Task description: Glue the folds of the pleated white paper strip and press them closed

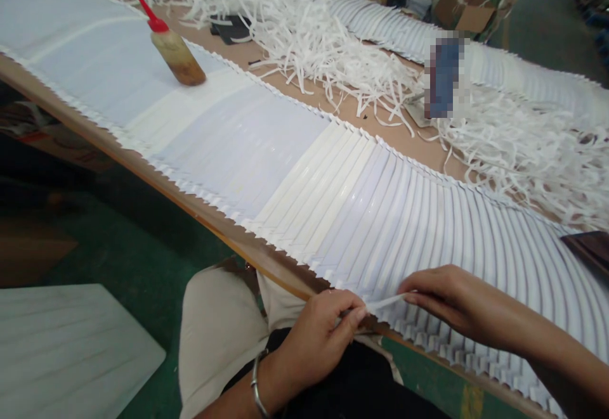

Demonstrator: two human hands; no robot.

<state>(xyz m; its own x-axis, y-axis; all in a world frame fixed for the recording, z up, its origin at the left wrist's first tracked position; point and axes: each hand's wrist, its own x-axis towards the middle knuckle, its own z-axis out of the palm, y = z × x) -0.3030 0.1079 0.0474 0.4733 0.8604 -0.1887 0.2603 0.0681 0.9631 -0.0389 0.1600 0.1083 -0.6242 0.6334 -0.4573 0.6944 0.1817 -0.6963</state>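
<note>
A long row of overlapping white sheets lies fanned along the near edge of a brown table. My left hand is at the table edge, its thumb and fingers pinched on the end of a thin white paper strip. My right hand rests on the fanned sheets beside it, with its fingertips pressed on the other end of the same strip. A metal bangle sits on my left wrist.
A brush with a red handle lies on the sheets at the far left. Heaps of peeled white strips cover the table's middle, with a second row of sheets behind. A white board lies on the green floor at lower left.
</note>
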